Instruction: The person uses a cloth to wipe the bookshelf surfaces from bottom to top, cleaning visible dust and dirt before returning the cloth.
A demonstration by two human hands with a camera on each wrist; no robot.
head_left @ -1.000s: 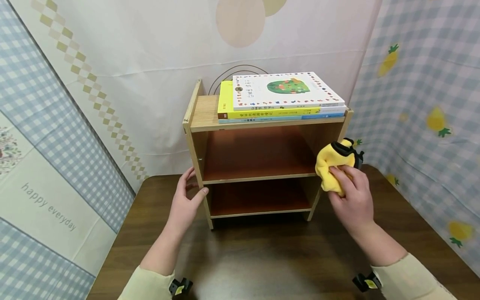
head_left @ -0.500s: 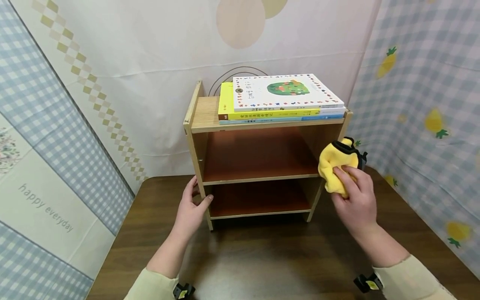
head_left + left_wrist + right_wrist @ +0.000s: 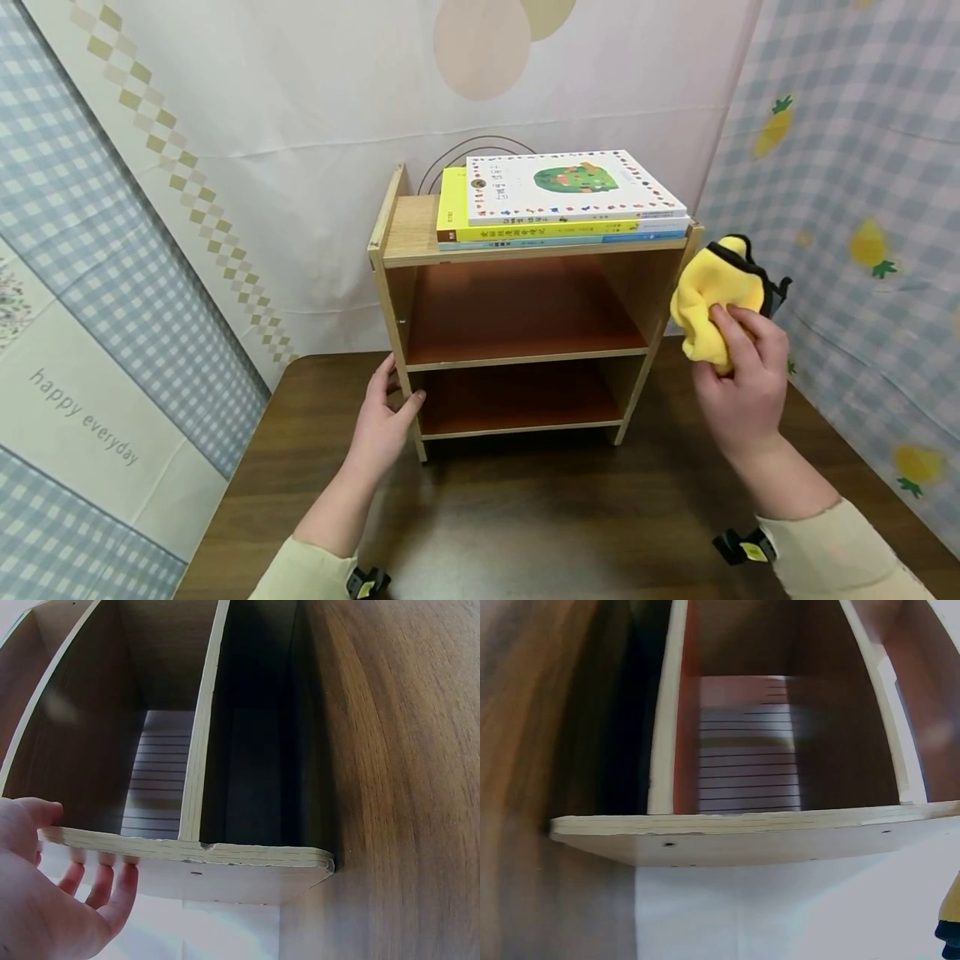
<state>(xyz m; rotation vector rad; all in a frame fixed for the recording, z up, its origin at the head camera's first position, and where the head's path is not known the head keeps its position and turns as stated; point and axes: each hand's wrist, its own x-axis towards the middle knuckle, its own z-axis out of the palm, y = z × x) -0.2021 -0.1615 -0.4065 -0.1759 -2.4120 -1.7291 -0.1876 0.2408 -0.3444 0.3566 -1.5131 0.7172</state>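
Note:
A small wooden bookshelf (image 3: 521,362) with reddish-brown shelves stands on the table. My left hand (image 3: 380,429) holds the front edge of its left side panel. In the left wrist view, the thumb of that hand (image 3: 56,900) lies at the panel's inner edge and the fingers at its outer face. My right hand (image 3: 746,379) grips a soft yellow cloth (image 3: 716,300) with black trim, off to the right of the bookshelf and apart from it. Only a sliver of the yellow cloth (image 3: 951,907) shows in the right wrist view; the right hand is out of that view.
A stack of books (image 3: 562,204) lies flat on top of the bookshelf, the uppermost one white. Brown wood-grain table (image 3: 525,525) extends in front of and around it. A white curtain (image 3: 300,100) hangs behind, with checked blue fabric (image 3: 847,275) on the right.
My right hand has carried the yellow cloth rightward and slightly up, away from the bookshelf's right side. The left hand slid a little down the left panel, then stayed.

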